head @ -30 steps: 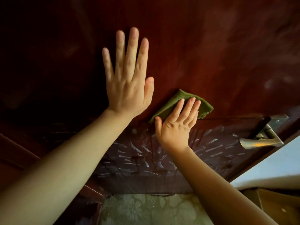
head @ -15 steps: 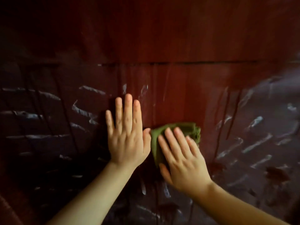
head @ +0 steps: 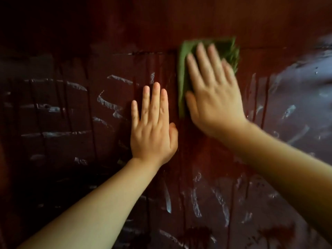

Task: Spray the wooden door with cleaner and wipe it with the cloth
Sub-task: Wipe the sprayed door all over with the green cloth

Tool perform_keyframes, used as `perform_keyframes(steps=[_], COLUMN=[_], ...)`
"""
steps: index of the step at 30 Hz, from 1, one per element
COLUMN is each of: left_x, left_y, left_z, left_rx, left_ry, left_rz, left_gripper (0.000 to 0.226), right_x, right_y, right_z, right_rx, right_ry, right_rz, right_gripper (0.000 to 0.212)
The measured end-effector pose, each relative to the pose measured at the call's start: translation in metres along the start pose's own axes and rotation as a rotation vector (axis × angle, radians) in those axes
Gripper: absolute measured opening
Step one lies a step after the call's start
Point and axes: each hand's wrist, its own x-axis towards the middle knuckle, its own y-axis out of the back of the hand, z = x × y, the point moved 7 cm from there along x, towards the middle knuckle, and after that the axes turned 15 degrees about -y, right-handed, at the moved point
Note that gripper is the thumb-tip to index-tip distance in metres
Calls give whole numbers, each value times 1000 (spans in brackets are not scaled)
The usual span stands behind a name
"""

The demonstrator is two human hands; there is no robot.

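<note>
The dark red wooden door fills the whole head view, streaked with white foam marks and wet drips. A green cloth is pressed flat on the door at upper centre-right. My right hand lies on top of the cloth with fingers spread, blurred by motion, covering most of it. My left hand rests flat on the door just left of and below the cloth, fingers together, holding nothing. No spray bottle is in view.
White foam streaks cover the left and lower door. A shiny wet patch reflects light at the right edge. A horizontal groove crosses the door at the cloth's height.
My right hand has slid the cloth upward and to the right, away from my left hand. The view has closed in on the door; the handle seen a second ago is out of frame.
</note>
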Motion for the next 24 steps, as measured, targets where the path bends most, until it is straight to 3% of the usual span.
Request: perform_keyframes(steps=[5, 8, 10, 14, 16, 18, 24], left_x=[-1, -1, 0, 0, 1, 0, 1], left_y=[2, 1, 1, 1, 1, 0, 5], left_z=[-1, 1, 3, 3, 3, 3, 3], left_rx=[-15, 6, 18, 29, 31, 39, 34], left_ry=[26, 29, 27, 31, 30, 30, 54], left_rz=[46, 18, 4, 19, 25, 17, 6], left_gripper=[71, 74, 75, 75, 75, 75, 73], right_x=[-205, -211, -139, -13, -18, -57, -256], right_y=[-57, -58, -39, 1, 0, -13, -72], right_z=[4, 3, 3, 29, 26, 11, -8], right_rx=[-155, -124, -51, 22, 22, 20, -156], right_ry=[349, 476, 329, -198, -245, -120, 493], right_rz=[-216, -260, -134, 34, 37, -13, -280], right_gripper=[93, 90, 85, 74, 74, 77, 80])
